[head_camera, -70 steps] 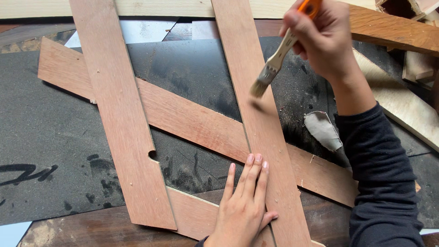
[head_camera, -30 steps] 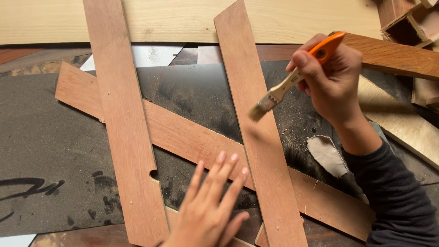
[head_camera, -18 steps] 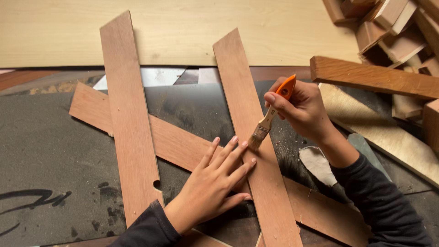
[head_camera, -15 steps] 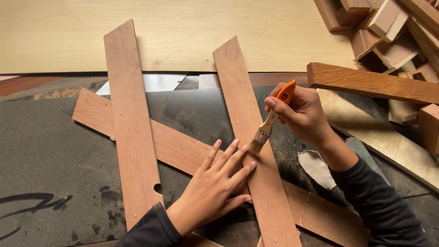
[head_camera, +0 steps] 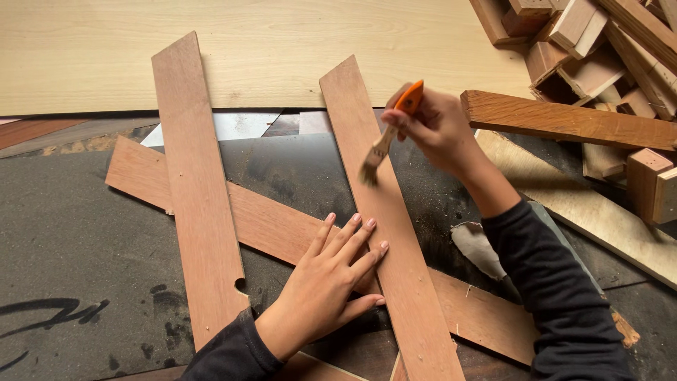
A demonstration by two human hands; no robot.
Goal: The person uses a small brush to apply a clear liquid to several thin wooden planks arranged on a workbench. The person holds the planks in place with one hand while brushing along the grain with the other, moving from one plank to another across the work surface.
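Three thin reddish wooden slats lie crossed on a dark mat. My right hand [head_camera: 436, 128] grips a small paintbrush [head_camera: 390, 134] with an orange handle, its bristles touching the upper part of the right slat [head_camera: 395, 247]. My left hand [head_camera: 331, 282] lies flat with fingers spread, pressing on the diagonal slat [head_camera: 261, 222] where it passes under the right slat. The left slat [head_camera: 197, 183] lies apart from both hands and has a small notch near its lower edge.
A pale plywood sheet [head_camera: 268, 49] covers the back. A heap of wood offcuts [head_camera: 599, 42] sits at the top right, with a long brown beam [head_camera: 571, 121] just right of my brush hand. A torn grey scrap [head_camera: 476, 247] lies by my right forearm.
The brush has travelled up the right slat, away from my left hand. My left hand has stayed flat on the slats. The view has shifted downward, showing more of the offcut heap.
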